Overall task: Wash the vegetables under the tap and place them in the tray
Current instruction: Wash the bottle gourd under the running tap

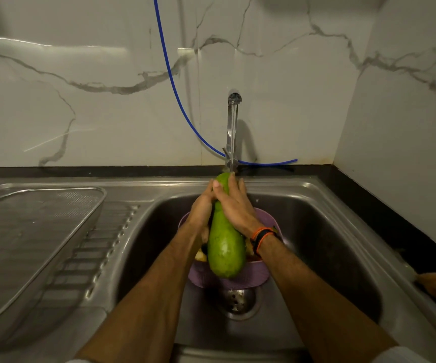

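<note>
A: Start at the left of the sink (316, 195). What is there?

B: One metal mesh tray (36, 231), lying on the ribbed draining board to the left of the basin. Nothing shows in it.

A: And inside the basin?

B: One lilac basket (240, 281), standing over the drain. A few pale vegetable pieces (201, 255) peek out at its left edge; I cannot count them, as the arms hide most of the basket.

A: How many vegetables are being washed?

B: One, a long green gourd (226, 244). It is held above the basket, tilted with its narrow end up toward the back of the sink and its fat end toward the person.

A: The hands?

B: Two. The left hand (202, 209) wraps the gourd's neck from the left, fingers curled around it. The right hand (234, 203) lies over the neck from the right, fingers laid along the narrow end and thumb across the front, so both grips are closed on the gourd. The right wrist bears one orange and black band (262, 237).

A: Water?

B: One tap (234, 127) rises behind the sink, and one thin stream falls onto the gourd's tip. One blue hose (180, 100) hangs down the marble wall and runs behind the tap's base.

A: Right of the sink?

B: A dark counter (368, 195) strip, and one brownish object at the picture's edge, too cropped to name.
</note>
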